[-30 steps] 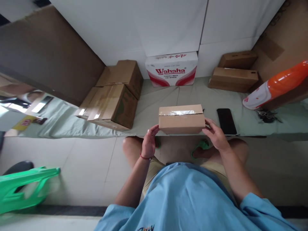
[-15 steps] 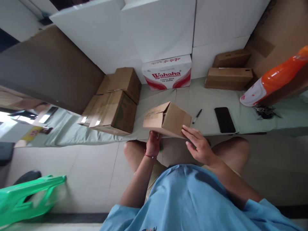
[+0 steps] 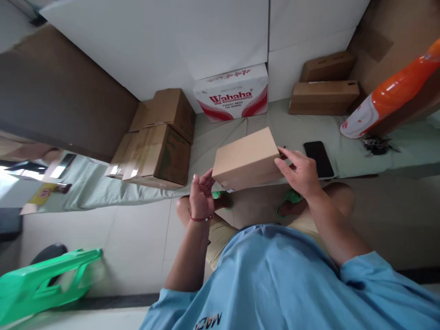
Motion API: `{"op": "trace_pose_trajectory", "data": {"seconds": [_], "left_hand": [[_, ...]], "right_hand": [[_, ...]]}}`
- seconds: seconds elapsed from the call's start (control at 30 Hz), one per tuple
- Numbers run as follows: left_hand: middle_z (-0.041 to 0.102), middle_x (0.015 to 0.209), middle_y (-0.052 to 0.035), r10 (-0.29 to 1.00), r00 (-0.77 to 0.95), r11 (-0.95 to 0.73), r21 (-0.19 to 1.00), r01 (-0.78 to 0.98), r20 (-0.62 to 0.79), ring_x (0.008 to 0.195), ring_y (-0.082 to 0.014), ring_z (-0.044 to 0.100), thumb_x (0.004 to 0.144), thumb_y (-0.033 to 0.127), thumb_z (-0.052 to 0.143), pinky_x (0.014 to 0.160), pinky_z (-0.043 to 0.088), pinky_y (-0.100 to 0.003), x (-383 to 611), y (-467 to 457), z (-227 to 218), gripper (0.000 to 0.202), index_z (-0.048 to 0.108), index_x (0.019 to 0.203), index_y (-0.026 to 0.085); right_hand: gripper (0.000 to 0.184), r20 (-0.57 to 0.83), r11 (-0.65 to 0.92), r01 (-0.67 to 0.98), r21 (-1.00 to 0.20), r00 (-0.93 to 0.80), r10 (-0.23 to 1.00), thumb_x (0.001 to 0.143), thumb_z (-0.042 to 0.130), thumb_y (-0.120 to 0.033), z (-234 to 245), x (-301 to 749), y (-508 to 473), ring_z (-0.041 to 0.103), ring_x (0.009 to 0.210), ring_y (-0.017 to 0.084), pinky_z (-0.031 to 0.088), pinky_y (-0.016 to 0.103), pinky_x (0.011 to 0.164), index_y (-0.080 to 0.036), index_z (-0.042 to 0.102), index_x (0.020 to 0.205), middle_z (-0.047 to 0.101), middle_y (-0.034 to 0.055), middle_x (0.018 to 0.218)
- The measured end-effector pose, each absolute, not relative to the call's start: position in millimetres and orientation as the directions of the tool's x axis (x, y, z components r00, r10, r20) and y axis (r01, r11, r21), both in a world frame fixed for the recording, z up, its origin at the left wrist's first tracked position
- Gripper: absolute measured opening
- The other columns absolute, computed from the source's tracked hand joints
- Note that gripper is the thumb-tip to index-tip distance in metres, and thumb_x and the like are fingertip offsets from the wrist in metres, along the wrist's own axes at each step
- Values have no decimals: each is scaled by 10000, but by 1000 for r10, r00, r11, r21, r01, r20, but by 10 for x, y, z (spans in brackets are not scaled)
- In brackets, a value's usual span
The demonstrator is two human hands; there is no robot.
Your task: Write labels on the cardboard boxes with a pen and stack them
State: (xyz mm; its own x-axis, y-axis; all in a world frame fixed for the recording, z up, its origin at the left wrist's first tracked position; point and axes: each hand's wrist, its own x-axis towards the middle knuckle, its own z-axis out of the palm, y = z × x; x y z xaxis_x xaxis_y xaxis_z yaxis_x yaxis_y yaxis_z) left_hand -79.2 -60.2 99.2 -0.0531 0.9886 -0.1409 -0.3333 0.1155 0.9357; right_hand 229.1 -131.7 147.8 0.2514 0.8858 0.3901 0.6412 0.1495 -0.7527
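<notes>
A small plain cardboard box (image 3: 245, 158) is held slightly tilted over the front edge of the cloth-covered table. My right hand (image 3: 299, 173) grips its right end, thumb on the near side and fingers round the far edge. At the lower left corner, my left hand (image 3: 202, 196) supports the box with its fingers, thumb pointing up; the fingertips are partly hidden. Beyond my right hand lies a black phone (image 3: 318, 158). The pen behind the box is almost wholly covered by the box and my hand.
Taped cardboard boxes (image 3: 147, 151) stand left on the table. A white and red Wahaha carton (image 3: 233, 96) is at the back, brown boxes (image 3: 323, 97) at back right. An orange and white bottle-shaped object (image 3: 388, 96) and keys (image 3: 378, 144) are right. A green plastic stool (image 3: 51, 279) stands lower left.
The cardboard box has been turned, so a smooth face shows in place of the flap side. My left hand has shifted left to its corner; my right hand has moved right and up.
</notes>
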Motion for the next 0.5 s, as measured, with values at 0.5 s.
{"op": "trace_pose_trajectory", "data": {"seconds": [0.5], "left_hand": [[653,1536,-96,630,487,-776,512,368,604,1454,-233,614,1001,246,642,1293,368,-418,-180,-1367,1731,486,647,1486,230]], "right_hand": [[345,-247,12,-590,-807,355,902,829,824,-495,539,2323,-1128,686,1061,149,593,171,614,-280,710,1073,726,3,1181]]}}
